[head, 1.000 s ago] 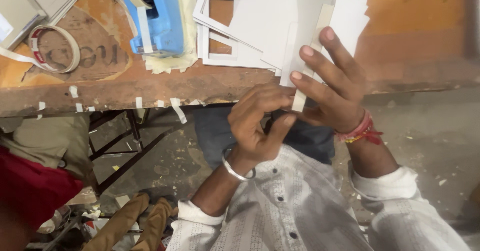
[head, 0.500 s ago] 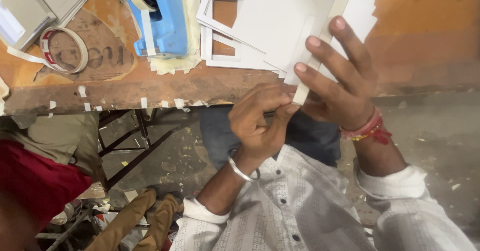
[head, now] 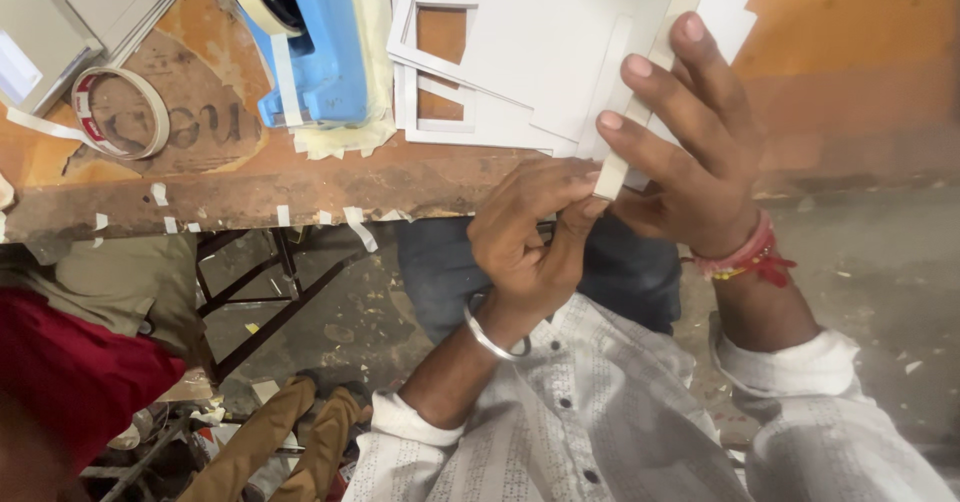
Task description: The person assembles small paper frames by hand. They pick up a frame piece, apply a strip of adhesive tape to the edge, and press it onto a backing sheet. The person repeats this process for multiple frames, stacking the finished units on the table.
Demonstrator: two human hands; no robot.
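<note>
2 hands meet just past the near edge of the table (head: 300, 187). The left hand (head: 530, 237) is curled shut, pinching the lower end of a narrow white strip (head: 640, 92); its fingertips are tucked out of sight. The right hand (head: 690, 162) is spread open, fingers laid flat along the strip, with its palm hidden behind them. The strip runs up over a pile of white card sheets (head: 545, 52) near the far edge of the table, and the top of the pile is cut off by the frame, so how many sheets lie there is hard to make out. White card frames (head: 425, 62) lie partly under the pile. Left of them stands a blue tape dispenser (head: 325, 62), its top cut off. A roll of tape (head: 125, 112) lies toward the left end. The table is worn orange-brown wood with bits of tape stuck along its near edge. Below is a dusty grey floor (head: 860, 262).
</note>
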